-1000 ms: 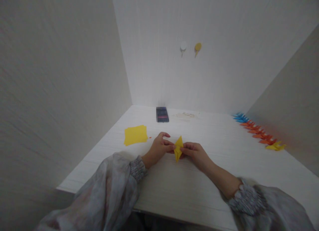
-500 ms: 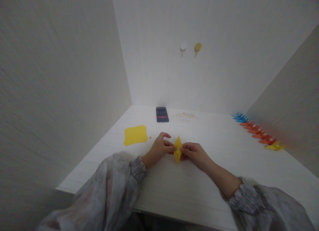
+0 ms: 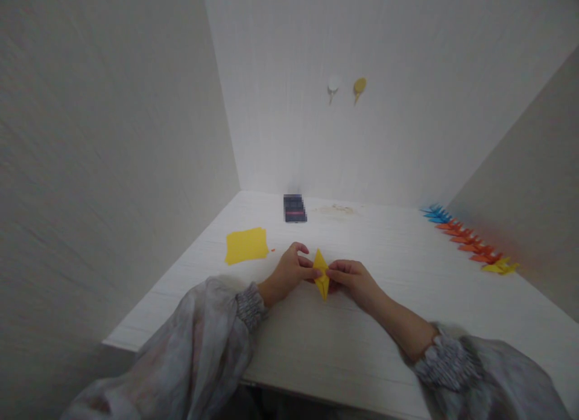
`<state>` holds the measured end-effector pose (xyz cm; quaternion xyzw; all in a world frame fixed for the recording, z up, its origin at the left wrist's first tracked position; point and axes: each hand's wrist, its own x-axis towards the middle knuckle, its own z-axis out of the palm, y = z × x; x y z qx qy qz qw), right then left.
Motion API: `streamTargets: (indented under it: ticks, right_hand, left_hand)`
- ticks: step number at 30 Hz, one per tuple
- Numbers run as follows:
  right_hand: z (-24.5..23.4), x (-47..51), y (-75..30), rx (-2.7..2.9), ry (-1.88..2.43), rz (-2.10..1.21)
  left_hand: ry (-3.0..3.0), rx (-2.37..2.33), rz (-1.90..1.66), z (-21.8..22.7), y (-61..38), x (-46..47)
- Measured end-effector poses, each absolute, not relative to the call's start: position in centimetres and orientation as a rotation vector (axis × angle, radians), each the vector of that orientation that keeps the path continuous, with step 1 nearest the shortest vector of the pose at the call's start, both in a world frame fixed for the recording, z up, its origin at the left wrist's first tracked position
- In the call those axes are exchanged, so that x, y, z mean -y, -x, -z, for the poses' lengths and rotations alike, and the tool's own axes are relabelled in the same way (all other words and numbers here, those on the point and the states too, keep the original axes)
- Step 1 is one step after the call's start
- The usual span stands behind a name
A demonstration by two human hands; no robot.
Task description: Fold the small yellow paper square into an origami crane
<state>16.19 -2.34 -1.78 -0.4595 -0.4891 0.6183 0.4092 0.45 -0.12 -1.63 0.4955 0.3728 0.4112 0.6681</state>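
Note:
A diamond-shaped piece of folded yellow paper is held between my two hands, just above the white table. My left hand pinches its left edge, with the thumb across its front and the index finger curved away above. On the opposite edge, my right hand grips the same paper between thumb and bent fingers. The fingertips behind the paper are partly hidden. Left of my left hand lies a stack of yellow paper sheets, with a tiny orange scrap beside it.
Folded paper cranes in blue, orange and yellow line the table's right side by the wall. A dark, blurred-out phone-like object lies at the back. White and gold hooks are on the back wall.
The folded yellow paper has tilted, its top tip swinging left and its bottom tip shifting slightly right. Both hands keep their hold in nearly the same place.

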Motion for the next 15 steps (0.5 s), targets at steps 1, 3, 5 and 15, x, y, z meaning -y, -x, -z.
streamTargets:
  ticks: [1, 3, 5, 15]
  right_hand:
    - [1.7, 2.34, -16.22, 1.222, 1.149, -1.563]
    - [1.52, 2.32, -16.27, 1.211, 1.13, -1.58]
    - [1.37, 2.27, -16.36, 1.204, 1.121, -1.593]
    - [1.45, 1.98, -16.77, 1.23, 1.141, -1.58]
  left_hand:
    - [-1.113, -0.826, -0.929, 1.63, -0.45, 0.13]
    - [-1.105, -0.795, -0.928, 1.65, -0.38, 0.12]
    - [-1.101, -0.772, -0.921, 1.71, -0.25, 0.06]
    - [-1.111, -0.666, -0.901, 1.48, 0.23, -0.22]
